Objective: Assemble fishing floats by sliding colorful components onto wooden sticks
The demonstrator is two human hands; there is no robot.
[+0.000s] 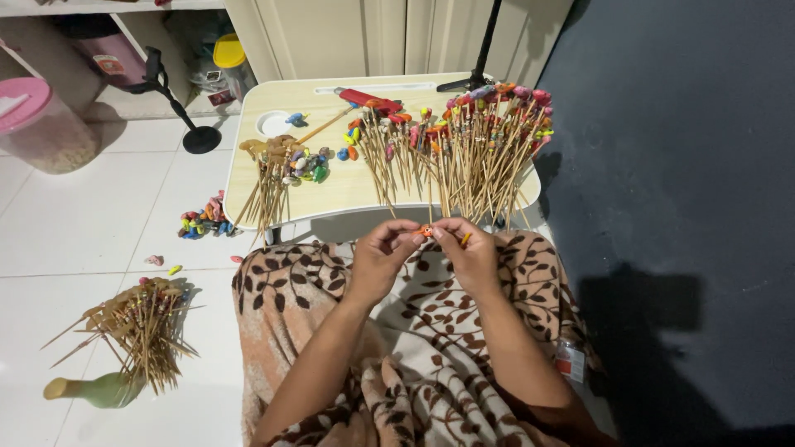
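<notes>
Pink-lidded jar (37, 124) at far left held pale contents. Left hand (383, 252) and right hand (468, 252) both pinched a small orange bead (426, 231) over the lap, just below the low table (248, 190).

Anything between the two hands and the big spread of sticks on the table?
Head view: only the table's front edge and patterned cloth separate the hands' small orange piece from the sticks.
</notes>
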